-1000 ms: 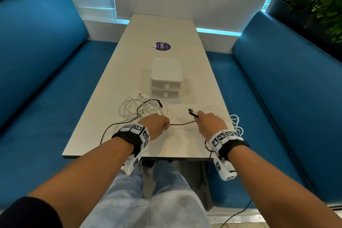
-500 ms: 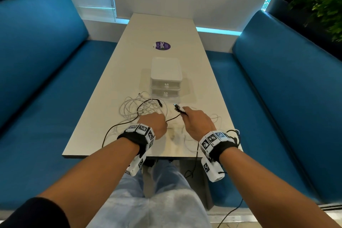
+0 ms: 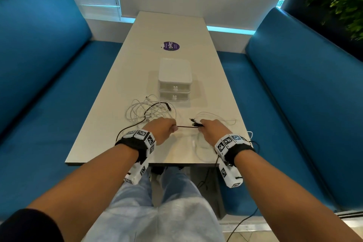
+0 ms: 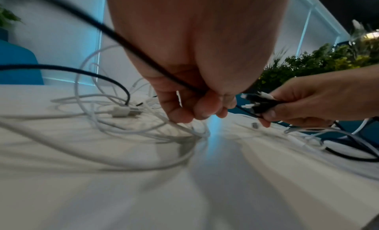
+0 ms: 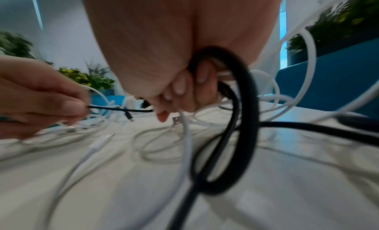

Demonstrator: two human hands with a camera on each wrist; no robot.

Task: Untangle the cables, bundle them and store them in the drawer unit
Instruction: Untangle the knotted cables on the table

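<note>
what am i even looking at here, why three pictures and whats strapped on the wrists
No machine here: a person sits at a white table between blue benches, wearing a camera on each wrist and one on the head. The big overview comes from the head camera; the two blurry close-ups look along each hand from the wrist.

The left hand and right hand pinch a black cable stretched between them; the right also holds plug ends. A tangle of white cables lies on the table, and behind it stands a small white drawer unit, both drawers closed.
</note>
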